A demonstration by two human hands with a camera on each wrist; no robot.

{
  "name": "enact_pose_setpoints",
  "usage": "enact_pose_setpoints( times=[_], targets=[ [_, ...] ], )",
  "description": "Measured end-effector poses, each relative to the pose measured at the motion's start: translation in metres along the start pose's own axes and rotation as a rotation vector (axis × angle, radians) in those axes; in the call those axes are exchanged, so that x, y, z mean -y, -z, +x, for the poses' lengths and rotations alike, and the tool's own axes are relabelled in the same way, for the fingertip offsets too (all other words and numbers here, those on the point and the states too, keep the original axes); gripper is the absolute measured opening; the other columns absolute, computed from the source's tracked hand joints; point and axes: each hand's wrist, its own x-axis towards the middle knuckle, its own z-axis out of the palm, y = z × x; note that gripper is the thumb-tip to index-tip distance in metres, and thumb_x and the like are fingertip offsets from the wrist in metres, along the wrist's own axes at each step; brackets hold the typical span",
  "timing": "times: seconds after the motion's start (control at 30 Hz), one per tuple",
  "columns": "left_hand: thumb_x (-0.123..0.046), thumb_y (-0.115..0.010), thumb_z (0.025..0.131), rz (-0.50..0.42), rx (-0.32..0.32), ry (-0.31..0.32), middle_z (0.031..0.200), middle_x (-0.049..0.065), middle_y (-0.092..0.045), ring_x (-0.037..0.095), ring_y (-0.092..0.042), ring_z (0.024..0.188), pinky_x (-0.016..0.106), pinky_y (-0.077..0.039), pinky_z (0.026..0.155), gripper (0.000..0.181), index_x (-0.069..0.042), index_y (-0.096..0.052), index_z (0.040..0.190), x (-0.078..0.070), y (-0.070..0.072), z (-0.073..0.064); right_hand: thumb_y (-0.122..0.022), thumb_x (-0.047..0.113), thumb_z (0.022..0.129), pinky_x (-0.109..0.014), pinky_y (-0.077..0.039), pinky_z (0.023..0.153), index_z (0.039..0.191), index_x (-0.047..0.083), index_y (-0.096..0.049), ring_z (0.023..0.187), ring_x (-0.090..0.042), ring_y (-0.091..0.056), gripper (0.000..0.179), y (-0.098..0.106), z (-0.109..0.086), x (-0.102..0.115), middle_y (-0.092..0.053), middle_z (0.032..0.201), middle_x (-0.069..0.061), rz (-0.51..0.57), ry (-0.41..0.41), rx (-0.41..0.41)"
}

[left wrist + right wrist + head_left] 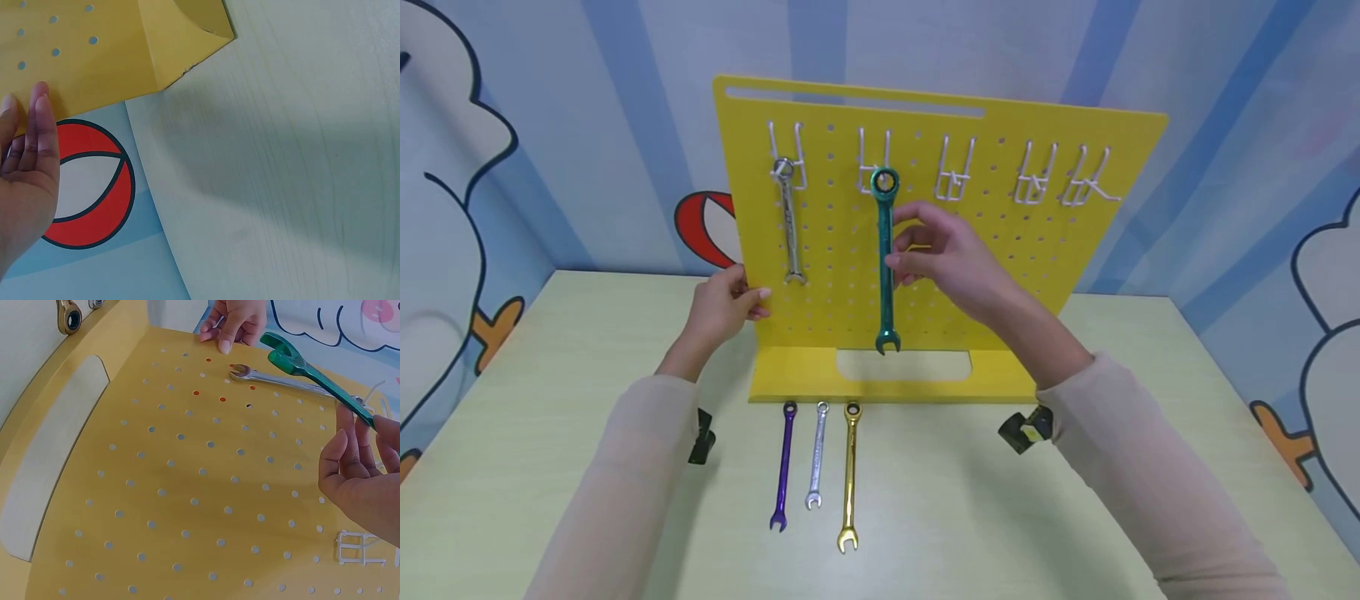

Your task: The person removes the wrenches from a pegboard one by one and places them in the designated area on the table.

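Note:
My right hand (951, 258) pinches a green combination wrench (886, 267) between thumb and fingers. The wrench hangs upright before the yellow pegboard (850, 317), its ring end up by the second hook (874, 158) from the left and its jaw end down; whether the ring is on that hook I cannot tell. In the right wrist view the green wrench (319, 376) slants away from the fingers. At the board's left edge my left hand (721, 304) grips the rim, thumb on the front. A silver wrench (789, 221) hangs on the leftmost hook beside it.
Below the board's base lie a purple wrench (783, 467), a small silver wrench (817, 454) and a gold wrench (849, 475) on the pale table (947, 517). Further white hooks (953, 171) line the board toward the right. A patterned wall (910, 42) stands behind.

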Motion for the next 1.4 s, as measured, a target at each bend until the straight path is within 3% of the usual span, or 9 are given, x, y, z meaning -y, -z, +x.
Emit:
enact_pose_setpoints(
  times=[0.63, 1.1, 1.4],
  targets=[
    [-0.015, -0.054, 0.092, -0.001, -0.008, -0.007, 0.097, 0.019, -0.054, 0.029, -0.064, 0.085, 0.039, -0.052, 0.08, 0.031, 0.001, -0.049, 0.117, 0.0, 0.0, 0.0, -0.054, -0.007, 0.087, -0.035, -0.052, 0.072, 0.115, 0.002, -0.046, 0.076, -0.031, -0.059, 0.03, 0.004, -0.011, -0.01, -0.051, 0.089, -0.016, -0.077, -0.016, 0.059],
    [-0.016, -0.055, 0.091, 0.01, -0.007, -0.017, 0.097, 0.019, -0.055, 0.029, -0.064, 0.084, 0.039, -0.052, 0.08, 0.031, 0.001, -0.049, 0.116, -0.001, 0.0, 0.0, -0.054, -0.007, 0.087, -0.037, -0.053, 0.071, 0.109, 0.001, -0.046, 0.077, -0.038, -0.061, 0.024, 0.001, -0.019, -0.043, -0.051, 0.084, -0.014, -0.08, -0.101, 0.088],
    [-0.018, -0.055, 0.091, 0.014, -0.019, -0.003, 0.098, 0.018, -0.056, 0.026, -0.064, 0.083, 0.037, -0.053, 0.08, 0.032, 0.0, -0.049, 0.117, -0.001, 0.0, 0.002, -0.054, -0.008, 0.087, -0.045, -0.053, 0.073, 0.104, 0.0, -0.046, 0.071, -0.028, -0.064, 0.021, -0.005, -0.025, -0.063, -0.054, 0.081, -0.014, -0.068, -0.172, 0.11]
  ],
)
